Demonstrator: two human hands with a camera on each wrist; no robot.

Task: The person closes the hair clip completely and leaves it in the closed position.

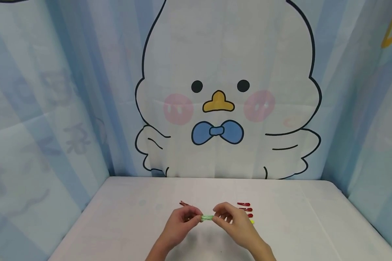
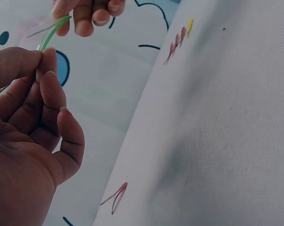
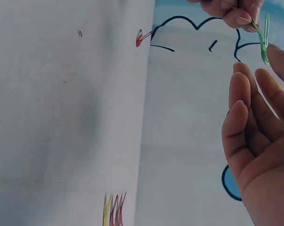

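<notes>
Between the two hands, above the table, is a green snap hair clip [image 1: 207, 218] with its two prongs spread apart, as the left wrist view shows. My left hand [image 1: 183, 223] pinches the end of one prong between thumb and forefinger. At the other, joined end, the thumb of my right hand [image 1: 236, 223] touches the green clip [image 3: 264, 52]. The right forefinger stands off from the clip, and the other fingers are loosely extended. A red hair clip [image 2: 117, 195] with spread prongs lies on the table beyond the left hand.
Several red hair clips [image 1: 243, 204] lie in a column beyond the right hand, with a yellow hair clip [image 1: 252, 222] at its near end. The white table [image 1: 313, 224] meets a curtain [image 1: 215, 156] printed with a cartoon bird at the back. More curtains flank both sides.
</notes>
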